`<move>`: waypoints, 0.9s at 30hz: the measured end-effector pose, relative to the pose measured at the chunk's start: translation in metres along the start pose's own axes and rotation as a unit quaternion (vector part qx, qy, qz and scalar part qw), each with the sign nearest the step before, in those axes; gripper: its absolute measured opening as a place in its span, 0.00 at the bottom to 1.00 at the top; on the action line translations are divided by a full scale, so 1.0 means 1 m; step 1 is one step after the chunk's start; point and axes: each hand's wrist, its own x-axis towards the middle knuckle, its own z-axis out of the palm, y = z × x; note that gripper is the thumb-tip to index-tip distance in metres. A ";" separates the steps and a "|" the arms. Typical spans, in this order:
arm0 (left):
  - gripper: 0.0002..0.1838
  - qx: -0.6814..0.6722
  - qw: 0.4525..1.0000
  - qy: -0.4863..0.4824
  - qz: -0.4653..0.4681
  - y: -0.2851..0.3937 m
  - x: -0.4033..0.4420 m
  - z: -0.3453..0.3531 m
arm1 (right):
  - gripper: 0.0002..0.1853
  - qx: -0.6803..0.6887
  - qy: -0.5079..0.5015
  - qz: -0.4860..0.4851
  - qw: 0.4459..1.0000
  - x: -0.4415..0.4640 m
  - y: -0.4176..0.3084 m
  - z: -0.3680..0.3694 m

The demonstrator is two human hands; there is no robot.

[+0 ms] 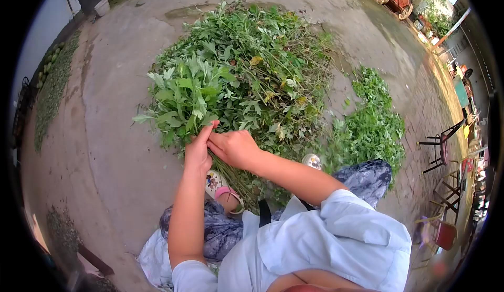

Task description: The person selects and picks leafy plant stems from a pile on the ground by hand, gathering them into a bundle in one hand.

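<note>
My left hand (197, 151) is wrapped round a bunch of leafy green stems (191, 90), with the broad, lobed leaves fanning out above it. The bare stalks trail below toward my feet. My right hand (234, 149) is closed against the same bunch, right beside my left hand; its fingertips are partly hidden. Just beyond both hands lies a large heap of cut leafy plants (262, 66), mostly green with some yellow and brown leaves. A smaller pile of green leaves (370, 129) lies to the right.
My feet, in decorated clogs (214, 184), are close under the hands. At the right stand a folding chair (445, 142) and a red-seated stool (446, 236). A white bucket (102, 7) stands far left, and a red cart (400, 2) is at the back right.
</note>
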 end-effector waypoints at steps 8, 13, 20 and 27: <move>0.11 -0.088 0.993 0.080 -0.007 0.020 0.008 -0.031 | 0.21 -0.209 0.153 0.086 0.962 0.048 0.110 -0.036; 0.12 -0.055 0.994 0.091 0.014 0.028 0.013 -0.026 | 0.45 -0.373 0.117 0.273 0.879 0.085 0.171 -0.055; 0.12 -0.066 0.995 0.070 0.024 0.029 0.023 -0.023 | 0.22 -0.120 0.095 0.332 0.931 0.078 0.185 -0.083; 0.15 -0.068 0.995 0.075 0.014 0.026 0.022 -0.014 | 0.16 -0.329 0.214 0.125 0.911 0.032 0.091 -0.136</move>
